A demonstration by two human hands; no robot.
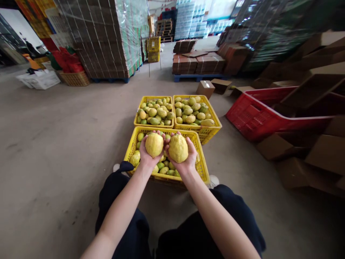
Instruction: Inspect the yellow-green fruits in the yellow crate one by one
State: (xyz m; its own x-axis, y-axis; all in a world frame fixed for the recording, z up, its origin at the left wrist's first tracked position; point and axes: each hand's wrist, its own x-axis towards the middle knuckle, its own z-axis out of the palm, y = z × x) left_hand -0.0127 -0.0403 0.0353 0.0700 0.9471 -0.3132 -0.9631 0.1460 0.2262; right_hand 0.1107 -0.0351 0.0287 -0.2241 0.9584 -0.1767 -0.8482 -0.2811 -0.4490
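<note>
My left hand (147, 157) cups a round yellow fruit (154, 145) from below, palm up. Beside it my right hand (188, 160) holds a larger, bumpy yellow fruit (178, 148), its fingers curled around the side and underneath. Both hands are above the near yellow crate (201, 158), which contains several green and yellow fruits; my hands hide part of them. Behind it stand two more yellow crates side by side, the back left crate (154, 126) and the back right crate (207, 132), both filled with similar fruits.
A red crate (250, 120) with cardboard boxes (327, 153) in and around it is on the right. Further back are a blue pallet (199, 77) of flattened cardboard, a small box (205, 88) and a wrapped stack (99, 39). My knees flank the near crate.
</note>
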